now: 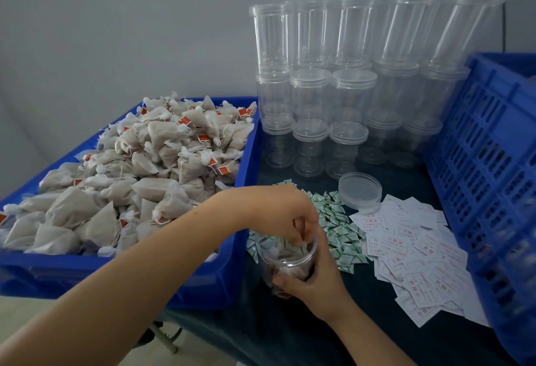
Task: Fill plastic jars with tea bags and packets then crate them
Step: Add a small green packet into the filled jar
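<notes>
While my left fingers (301, 235) pinch a packet (301, 246) into the jar (285, 261), my right hand (311, 274) grips its wall to steady it; tea bags (145, 162) in the bin (203, 284) and the crate (487, 162) sit within reach on either side.

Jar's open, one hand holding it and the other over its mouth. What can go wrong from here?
1. The right hand holds the open jar off the table edge; a slip may spill its tea bags.
2. The left hand reaches across the green packets; pulling back may sweep some off.
3. The loose lid sits beside stacked empty jars; grabbing it could knock them.
</notes>
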The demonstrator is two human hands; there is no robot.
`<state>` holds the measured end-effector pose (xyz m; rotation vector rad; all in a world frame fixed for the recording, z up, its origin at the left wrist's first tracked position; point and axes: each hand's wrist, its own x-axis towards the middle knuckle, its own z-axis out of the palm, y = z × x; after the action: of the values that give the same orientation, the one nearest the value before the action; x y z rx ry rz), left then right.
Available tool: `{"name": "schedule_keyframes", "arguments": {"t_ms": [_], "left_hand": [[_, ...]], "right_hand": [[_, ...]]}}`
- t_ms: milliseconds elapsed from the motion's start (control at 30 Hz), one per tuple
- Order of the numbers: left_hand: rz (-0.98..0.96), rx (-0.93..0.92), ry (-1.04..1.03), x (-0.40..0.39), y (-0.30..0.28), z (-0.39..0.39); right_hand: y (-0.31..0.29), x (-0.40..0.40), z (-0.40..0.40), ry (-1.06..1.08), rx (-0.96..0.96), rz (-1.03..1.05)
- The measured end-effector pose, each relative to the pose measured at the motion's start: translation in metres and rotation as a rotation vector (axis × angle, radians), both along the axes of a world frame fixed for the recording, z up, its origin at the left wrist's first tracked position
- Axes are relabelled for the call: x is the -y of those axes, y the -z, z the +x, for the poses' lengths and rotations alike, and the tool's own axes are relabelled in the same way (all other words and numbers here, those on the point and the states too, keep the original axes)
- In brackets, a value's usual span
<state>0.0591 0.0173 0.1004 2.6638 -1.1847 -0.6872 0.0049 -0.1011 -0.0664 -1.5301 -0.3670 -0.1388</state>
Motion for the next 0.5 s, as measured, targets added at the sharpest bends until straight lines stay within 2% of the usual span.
{"name": "schedule_keyframes", "arguments": {"t_ms": [500], "left_hand": [[0.204, 0.298, 0.098, 0.006, 0.014, -0.008]], "right_hand": [[-0.007, 0.0, -0.005, 0.004, 0.007, -0.034]]}}
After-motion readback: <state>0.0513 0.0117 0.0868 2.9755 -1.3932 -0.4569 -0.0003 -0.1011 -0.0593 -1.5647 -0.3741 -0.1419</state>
